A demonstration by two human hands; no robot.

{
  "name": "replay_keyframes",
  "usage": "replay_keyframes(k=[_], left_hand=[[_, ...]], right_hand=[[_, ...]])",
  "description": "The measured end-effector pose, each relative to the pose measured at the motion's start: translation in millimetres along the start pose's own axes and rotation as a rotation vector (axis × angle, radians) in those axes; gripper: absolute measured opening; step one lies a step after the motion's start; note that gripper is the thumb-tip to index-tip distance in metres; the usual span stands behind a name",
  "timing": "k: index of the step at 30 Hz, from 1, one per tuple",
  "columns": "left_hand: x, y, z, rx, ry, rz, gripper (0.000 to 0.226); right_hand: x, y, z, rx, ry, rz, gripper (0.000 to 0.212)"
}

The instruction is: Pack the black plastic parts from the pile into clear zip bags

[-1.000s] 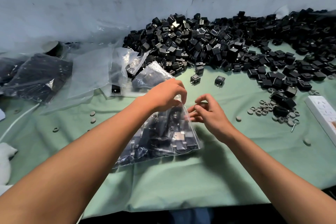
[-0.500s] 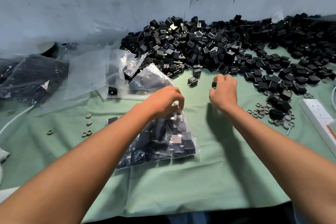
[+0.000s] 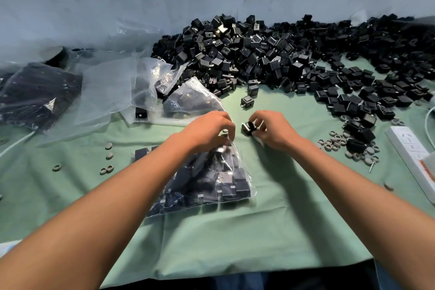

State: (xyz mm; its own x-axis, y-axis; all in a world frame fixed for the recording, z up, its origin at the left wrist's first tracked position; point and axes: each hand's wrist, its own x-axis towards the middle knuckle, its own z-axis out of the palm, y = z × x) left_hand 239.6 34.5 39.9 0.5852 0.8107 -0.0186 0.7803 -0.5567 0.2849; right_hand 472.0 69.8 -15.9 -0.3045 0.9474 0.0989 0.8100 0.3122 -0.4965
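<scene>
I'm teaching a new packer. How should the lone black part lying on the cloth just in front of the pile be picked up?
Probably from above, pinching two opposite flat sides of the lone black part. It is a small boxy block lying apart from the pile, with bare green cloth around it.

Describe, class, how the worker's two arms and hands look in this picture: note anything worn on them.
Both forearms are bare from the bottom edge of the picture to the wrists: no sleeves show. The left hand and right hand wear no gloves, and no watch, bracelet or ring is visible. The fingers are uncovered too.
</scene>
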Motion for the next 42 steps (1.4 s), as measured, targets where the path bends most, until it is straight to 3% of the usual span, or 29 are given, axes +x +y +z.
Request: replay_keyframes(k=[3,7,10,13,20,25,29,34,39,42], left_hand=[[-0.5,1.0,-0.4,-0.003,0.01,0.001,0.009],[0.0,4.2,-1.7,0.015,0.005,-0.005,0.009],[-0.7,4.9,-2.9,0.019,0.014,-0.007,0.01],[-2.7,3.2,-4.7,0.032,0.028,-0.002,0.011],[1.4,6.1,-13.3,0.041,0.049,0.034,0.012],[1.1,5.3,-23.5,0.046,0.017,0.025,0.011],[2.8,8.0,-28.4,0.056,-0.005,0.023,0.013],[4.6,8.3,-32.1,0.059,-0.018,0.045,0.015],[4.9,8.0,-32.1,0.054,-0.006,0.05,0.013],[5.2,8.3,-31.6,0.063,-0.002,0.054,0.013]], right_hand=[[-13.2,-4.5,3.1,0.058,0.015,-0.036,0.019],[-18.8,-9.7,6.0,0.063,-0.078,-0.094,0.05],[-22.0,-14.5,9.6,0.056,-0.072,-0.12,0.04],[-31.5,-17.8,6.4,0.233,-0.047,-0.069,0.029],[-60.4,-46.5,6.6,0.644,-0.151,-0.104,0.026],[-62.2,-50.5,5.9,0.901,-0.132,0.029,0.014],[-61.8,-59.1,7.6,1.098,-0.182,0.126,0.02],[-52.6,-60.9,8.8,0.936,-0.002,0.173,0.011],[-56.0,-68.5,20.5,0.935,-0.147,0.203,0.009],[-53.6,-66.6,16.8,0.946,-0.079,0.206,0.013]])
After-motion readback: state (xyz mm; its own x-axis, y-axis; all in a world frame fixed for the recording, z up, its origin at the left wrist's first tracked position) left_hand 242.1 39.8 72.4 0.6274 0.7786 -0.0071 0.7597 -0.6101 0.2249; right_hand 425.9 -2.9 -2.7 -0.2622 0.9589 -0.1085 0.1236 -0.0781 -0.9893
